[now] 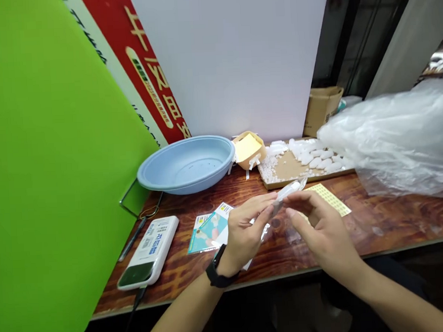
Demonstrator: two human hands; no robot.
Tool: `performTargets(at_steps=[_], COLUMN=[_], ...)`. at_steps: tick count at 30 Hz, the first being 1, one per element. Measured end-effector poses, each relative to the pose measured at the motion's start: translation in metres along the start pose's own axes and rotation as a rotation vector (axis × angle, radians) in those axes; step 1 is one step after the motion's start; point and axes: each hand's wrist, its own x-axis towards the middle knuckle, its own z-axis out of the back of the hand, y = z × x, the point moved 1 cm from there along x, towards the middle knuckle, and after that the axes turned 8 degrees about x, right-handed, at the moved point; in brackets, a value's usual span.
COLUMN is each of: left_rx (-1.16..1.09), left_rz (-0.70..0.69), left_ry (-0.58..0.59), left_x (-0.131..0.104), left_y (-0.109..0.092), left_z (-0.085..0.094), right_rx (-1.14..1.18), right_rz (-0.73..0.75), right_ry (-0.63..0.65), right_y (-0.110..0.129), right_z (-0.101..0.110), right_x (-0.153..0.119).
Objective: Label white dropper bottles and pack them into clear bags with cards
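Note:
Above the front part of the brown wooden table (395,224), my left hand (247,229), with a black band on its wrist, pinches a small clear plastic packet (291,188) with something whitish inside. My right hand (319,225) is at the packet's right side, thumb and fingers apart, its fingertips close to or touching the plastic. Under and left of my left hand lie teal and white printed cards (212,229). A sheet of small yellow stickers (329,199) lies behind my right hand.
A blue oval basin (186,163) stands at the back left, beside a tan container (250,149) with yellow paper. A cardboard tray (288,167) holds several white pieces. A large clear plastic bag (401,136) is at right. A white device (149,251) with a cable lies front left.

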Motion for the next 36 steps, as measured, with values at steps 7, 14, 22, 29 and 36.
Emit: performTargets(at_steps=[7, 14, 22, 29, 36], left_rx=[-0.025, 0.023, 0.120, 0.219, 0.275], left_rz=[-0.036, -0.131, -0.322, -0.461, -0.501], left_ry=[-0.069, -0.066, 0.030, 0.126, 0.172], left_x=[0.007, 0.007, 0.023, 0.053, 0.081], left_y=[-0.033, -0.066, -0.075, -0.083, -0.074], left_z=[-0.004, 0.000, -0.001, 0.013, 0.036], right_rx=[0.241, 0.057, -0.216, -0.256, -0.222], right_rz=[-0.102, 0.069, 0.309, 0.354, 0.341], right_ry=[0.067, 0.145, 0.179, 0.194, 0.258], right_y=[0.031, 0.052, 0.065, 0.076, 0.073], right_z=[0.006, 0.012, 0.028, 0.023, 0.005], right_x=[0.002, 0.000, 0.012, 0.035, 0.066])
